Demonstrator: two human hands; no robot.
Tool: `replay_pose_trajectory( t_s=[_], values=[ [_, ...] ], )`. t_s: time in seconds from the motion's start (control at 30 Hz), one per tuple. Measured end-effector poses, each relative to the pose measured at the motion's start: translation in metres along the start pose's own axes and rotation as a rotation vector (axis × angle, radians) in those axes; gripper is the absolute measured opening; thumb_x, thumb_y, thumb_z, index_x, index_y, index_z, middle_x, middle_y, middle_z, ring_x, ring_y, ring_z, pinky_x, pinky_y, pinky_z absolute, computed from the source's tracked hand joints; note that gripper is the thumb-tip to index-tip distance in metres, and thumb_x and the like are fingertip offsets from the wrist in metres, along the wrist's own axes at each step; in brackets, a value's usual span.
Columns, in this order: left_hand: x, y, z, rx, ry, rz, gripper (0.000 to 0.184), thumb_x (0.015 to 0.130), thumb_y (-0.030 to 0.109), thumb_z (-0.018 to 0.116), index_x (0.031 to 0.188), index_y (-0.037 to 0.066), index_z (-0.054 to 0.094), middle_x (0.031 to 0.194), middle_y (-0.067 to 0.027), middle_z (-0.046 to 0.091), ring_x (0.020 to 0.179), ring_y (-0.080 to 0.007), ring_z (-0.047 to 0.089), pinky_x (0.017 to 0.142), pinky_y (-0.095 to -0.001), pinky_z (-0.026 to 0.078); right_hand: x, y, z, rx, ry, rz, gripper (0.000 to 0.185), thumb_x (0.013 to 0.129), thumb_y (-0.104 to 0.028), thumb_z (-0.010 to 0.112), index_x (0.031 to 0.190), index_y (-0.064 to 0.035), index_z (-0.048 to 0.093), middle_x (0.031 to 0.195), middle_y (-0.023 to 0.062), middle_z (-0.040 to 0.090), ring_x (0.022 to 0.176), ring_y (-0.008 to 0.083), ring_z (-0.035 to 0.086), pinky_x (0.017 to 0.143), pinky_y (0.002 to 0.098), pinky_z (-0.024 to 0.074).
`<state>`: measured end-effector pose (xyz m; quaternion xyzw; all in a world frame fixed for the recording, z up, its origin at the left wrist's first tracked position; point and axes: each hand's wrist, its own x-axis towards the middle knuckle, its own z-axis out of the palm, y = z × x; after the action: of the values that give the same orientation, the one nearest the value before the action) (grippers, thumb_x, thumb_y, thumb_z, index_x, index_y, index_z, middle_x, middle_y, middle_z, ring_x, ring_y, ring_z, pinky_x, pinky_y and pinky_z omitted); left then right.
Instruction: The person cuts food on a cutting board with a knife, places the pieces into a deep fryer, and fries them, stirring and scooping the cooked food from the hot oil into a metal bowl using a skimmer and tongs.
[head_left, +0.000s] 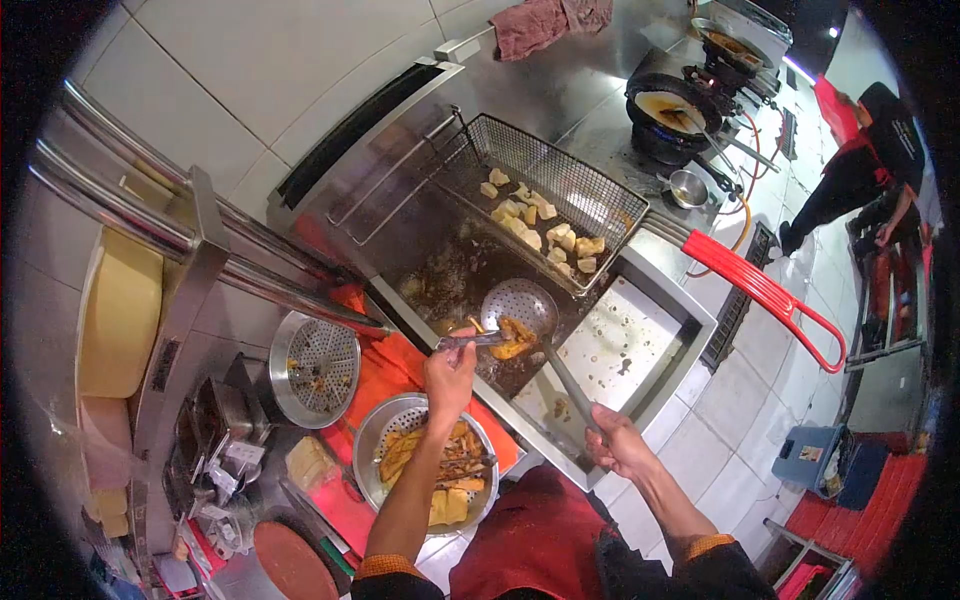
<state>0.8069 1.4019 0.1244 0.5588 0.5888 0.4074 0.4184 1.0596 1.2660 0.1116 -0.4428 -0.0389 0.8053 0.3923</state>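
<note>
My left hand (450, 378) is closed on dark tongs (480, 341), whose tips meet a golden-brown fried piece (514, 341) at the near rim of a perforated skimmer (519, 303). Whether the tongs grip the piece or only touch it, I cannot tell. My right hand (618, 445) wraps round the skimmer's long handle (570, 390), and the skimmer's bowl is held over the dark oil of the fryer (430, 270). Beyond it, a wire basket (560, 160) with a red handle (750, 280) holds several pale chunks (525, 215). Below my left forearm stands a colander (368, 440) of fried pieces.
Another perforated bowl (315, 370) sits at the left near an orange cloth (385, 375). Metal rails (210, 230) cross the upper left. Woks on burners (670, 112) stand at the back right. A person in dark clothes (860, 160) is at the far right.
</note>
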Motion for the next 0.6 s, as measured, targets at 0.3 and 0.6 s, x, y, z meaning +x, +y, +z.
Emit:
replay_pose_trajectory(
  t_s=[0.3, 0.6],
  values=[
    [0.004, -0.014, 0.003, -0.019, 0.013, 0.027, 0.021, 0.088, 0.007, 0.060, 0.106, -0.003, 0.064, 0.081, -0.0043, 0.066, 0.073, -0.0056, 0.056, 0.064, -0.0231, 0.046, 0.002, 0.000, 0.002, -0.010, 0.009, 0.018, 0.023, 0.100, -0.037, 0.043, 0.100, -0.0134, 0.045, 0.058, -0.0009, 0.042, 0.041, 0.0074, 0.032, 0.033, 0.0216, 0.0227],
    [0.009, -0.011, 0.010, -0.013, 0.111, 0.040, 0.018, 0.089, 0.005, 0.060, 0.104, -0.004, 0.064, 0.083, -0.0026, 0.065, 0.074, -0.0063, 0.056, 0.064, -0.0227, 0.045, 0.004, 0.001, 0.001, -0.037, 0.011, 0.009, 0.027, 0.099, -0.039, 0.045, 0.102, -0.0123, 0.047, 0.057, -0.0023, 0.042, 0.041, 0.0066, 0.033, 0.033, 0.0206, 0.0229]
  ],
)
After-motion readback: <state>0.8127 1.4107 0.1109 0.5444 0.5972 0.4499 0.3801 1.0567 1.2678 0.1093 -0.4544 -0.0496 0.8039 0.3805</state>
